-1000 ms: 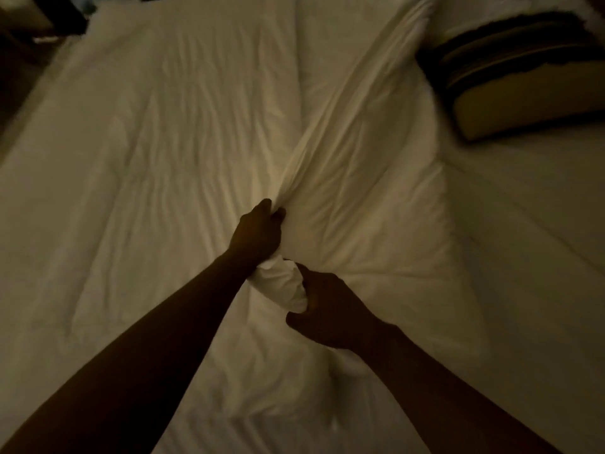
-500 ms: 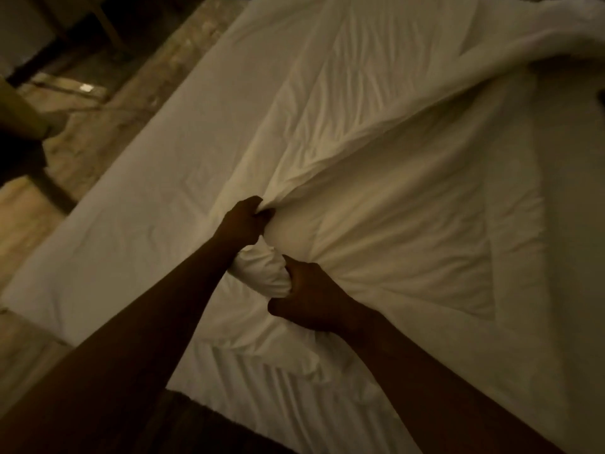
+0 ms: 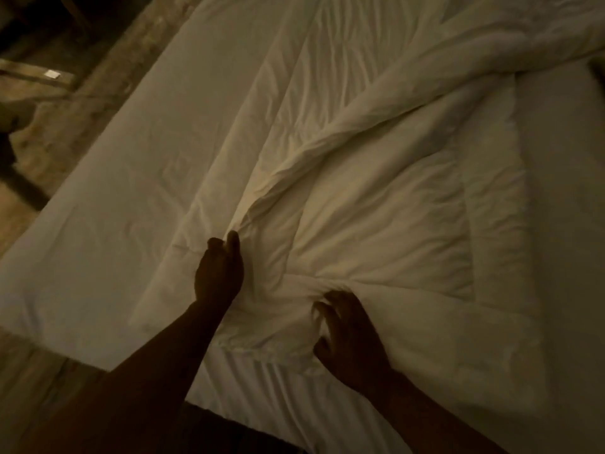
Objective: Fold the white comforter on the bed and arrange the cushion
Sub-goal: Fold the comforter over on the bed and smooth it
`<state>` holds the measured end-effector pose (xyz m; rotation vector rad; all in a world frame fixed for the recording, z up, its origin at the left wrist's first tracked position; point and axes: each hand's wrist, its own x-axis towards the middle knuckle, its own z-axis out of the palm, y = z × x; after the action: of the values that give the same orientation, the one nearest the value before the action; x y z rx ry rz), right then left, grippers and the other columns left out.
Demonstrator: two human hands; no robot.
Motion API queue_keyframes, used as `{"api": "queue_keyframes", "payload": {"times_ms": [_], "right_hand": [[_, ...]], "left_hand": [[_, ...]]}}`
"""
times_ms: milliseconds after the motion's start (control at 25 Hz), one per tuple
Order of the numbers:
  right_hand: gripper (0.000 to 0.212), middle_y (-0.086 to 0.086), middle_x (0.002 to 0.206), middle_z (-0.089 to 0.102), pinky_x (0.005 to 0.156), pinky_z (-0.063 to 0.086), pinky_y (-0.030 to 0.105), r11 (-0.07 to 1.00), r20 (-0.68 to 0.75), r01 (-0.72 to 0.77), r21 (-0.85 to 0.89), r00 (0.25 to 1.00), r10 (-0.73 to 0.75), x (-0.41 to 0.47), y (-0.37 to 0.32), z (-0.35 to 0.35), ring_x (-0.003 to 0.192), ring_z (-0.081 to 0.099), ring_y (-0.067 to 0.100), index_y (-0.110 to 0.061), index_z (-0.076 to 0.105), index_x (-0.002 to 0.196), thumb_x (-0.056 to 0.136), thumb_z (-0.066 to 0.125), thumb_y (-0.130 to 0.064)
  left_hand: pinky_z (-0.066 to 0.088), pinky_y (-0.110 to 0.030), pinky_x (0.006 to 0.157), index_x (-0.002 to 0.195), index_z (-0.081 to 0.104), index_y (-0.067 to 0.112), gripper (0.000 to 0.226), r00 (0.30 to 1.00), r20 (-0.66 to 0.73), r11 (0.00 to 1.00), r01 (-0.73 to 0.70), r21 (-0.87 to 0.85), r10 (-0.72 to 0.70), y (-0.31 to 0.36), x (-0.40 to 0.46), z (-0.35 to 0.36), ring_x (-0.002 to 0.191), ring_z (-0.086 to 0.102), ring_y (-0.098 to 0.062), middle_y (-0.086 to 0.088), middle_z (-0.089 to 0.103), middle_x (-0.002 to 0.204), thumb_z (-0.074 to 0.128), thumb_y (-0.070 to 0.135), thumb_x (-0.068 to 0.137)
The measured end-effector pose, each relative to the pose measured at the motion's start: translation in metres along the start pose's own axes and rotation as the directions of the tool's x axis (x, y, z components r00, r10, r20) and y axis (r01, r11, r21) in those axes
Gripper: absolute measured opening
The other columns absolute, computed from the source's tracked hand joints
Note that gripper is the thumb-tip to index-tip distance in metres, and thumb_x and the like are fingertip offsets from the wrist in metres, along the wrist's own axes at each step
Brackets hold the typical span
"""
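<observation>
Here, white comforter (image 3: pixel 376 198) rumpled across the bed (image 3: pixel 108 178) | left hand (image 3: pixel 218 273) pinches a fold at 10 o'clock of centre | right hand (image 3: pixel 352 335) at 5 o'clock, fingers spread, pressing fabric | dim light, cushion unseen.

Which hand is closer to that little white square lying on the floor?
Left. The left hand pinches the white comforter on the side toward the white square on the floor; the right hand lies farther off, beyond the left.
</observation>
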<state>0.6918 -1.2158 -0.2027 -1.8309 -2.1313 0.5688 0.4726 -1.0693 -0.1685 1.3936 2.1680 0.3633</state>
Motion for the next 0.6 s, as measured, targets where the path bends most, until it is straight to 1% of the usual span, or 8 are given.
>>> {"api": "queue_keyframes", "payload": {"times_ms": [80,160,280,360,400,480,520,600], "right_hand": [[0.078,0.016,0.147,0.044,0.111,0.034,0.056,0.996,0.022,-0.004,-0.084,1.0,0.006,-0.012,0.017,-0.006,0.14,0.037,0.034,-0.012,0.051,0.141,0.075,0.058,-0.053],[0.1,0.02,0.15,0.038,0.113,0.023,0.058,0.99,0.121,-0.015,-0.141,0.992,0.033,-0.022,0.028,-0.011,0.142,0.03,0.035,-0.014,0.04,0.148,0.068,0.056,-0.07],[0.116,0.021,0.149,0.039,0.112,0.031,0.055,0.979,0.286,-0.042,-0.2,0.953,0.099,-0.023,0.032,-0.006,0.136,0.038,0.039,-0.021,0.026,0.154,0.057,0.063,-0.073],[0.108,0.017,0.134,0.052,0.099,0.045,0.054,0.977,0.278,-0.092,-0.194,0.95,0.144,-0.008,0.031,-0.003,0.118,0.055,0.039,-0.023,0.042,0.146,0.051,0.072,-0.066],[0.096,0.014,0.122,0.058,0.089,0.051,0.051,0.972,0.253,-0.122,-0.203,0.952,0.172,0.002,0.028,-0.002,0.105,0.06,0.037,-0.023,0.055,0.134,0.05,0.072,-0.066],[0.07,0.01,0.1,0.064,0.07,0.053,0.045,0.962,0.207,-0.174,-0.211,0.954,0.218,0.025,0.022,-0.001,0.084,0.063,0.033,-0.021,0.066,0.108,0.057,0.06,-0.069],[0.066,0.009,0.093,0.065,0.065,0.053,0.044,0.963,0.199,-0.189,-0.193,0.953,0.227,0.035,0.022,0.0,0.079,0.064,0.032,-0.02,0.066,0.102,0.062,0.05,-0.069],[0.067,0.009,0.089,0.067,0.065,0.054,0.044,0.967,0.215,-0.212,-0.142,0.947,0.239,0.049,0.02,0.005,0.076,0.066,0.033,-0.016,0.068,0.103,0.069,0.04,-0.066]], "left_hand": [[0.048,-0.045,0.084,0.123,0.045,0.008,0.074,1.0,0.018,1.0,0.026,0.007,-0.026,0.005,-0.007,0.008,0.099,0.062,-0.037,-0.016,0.062,0.112,0.025,0.072,0.093],[0.047,-0.045,0.083,0.125,0.043,0.007,0.078,0.997,0.066,0.997,0.028,0.065,-0.032,0.01,-0.016,0.019,0.102,0.061,-0.038,-0.017,0.061,0.116,0.028,0.075,0.09],[0.044,-0.042,0.079,0.124,0.042,0.005,0.066,0.993,0.105,0.993,0.045,0.107,-0.057,0.012,-0.032,0.032,0.101,0.061,-0.04,-0.022,0.062,0.113,0.034,0.064,0.095],[0.046,-0.043,0.08,0.123,0.041,0.004,0.056,0.993,0.11,0.99,0.029,0.137,-0.044,0.013,-0.036,0.032,0.1,0.061,-0.041,-0.023,0.062,0.112,0.035,0.054,0.099],[0.046,-0.042,0.08,0.124,0.041,0.003,0.051,0.993,0.115,0.988,0.015,0.152,-0.032,0.013,-0.034,0.028,0.101,0.061,-0.041,-0.024,0.061,0.114,0.036,0.048,0.101],[0.044,-0.043,0.086,0.125,0.043,-0.003,0.044,0.989,0.142,0.986,-0.06,0.155,0.038,0.017,-0.021,0.019,0.109,0.057,-0.043,-0.027,0.057,0.121,0.039,0.035,0.103],[0.044,-0.044,0.09,0.129,0.043,-0.004,0.046,0.986,0.149,0.986,-0.098,0.137,0.077,0.023,-0.011,0.014,0.113,0.055,-0.043,-0.027,0.054,0.126,0.041,0.034,0.103],[0.045,-0.044,0.093,0.14,0.034,0.004,0.065,0.983,0.171,0.997,-0.077,0.024,0.071,0.041,0.014,0.004,0.118,0.054,-0.04,-0.022,0.05,0.136,0.045,0.052,0.098]]}}
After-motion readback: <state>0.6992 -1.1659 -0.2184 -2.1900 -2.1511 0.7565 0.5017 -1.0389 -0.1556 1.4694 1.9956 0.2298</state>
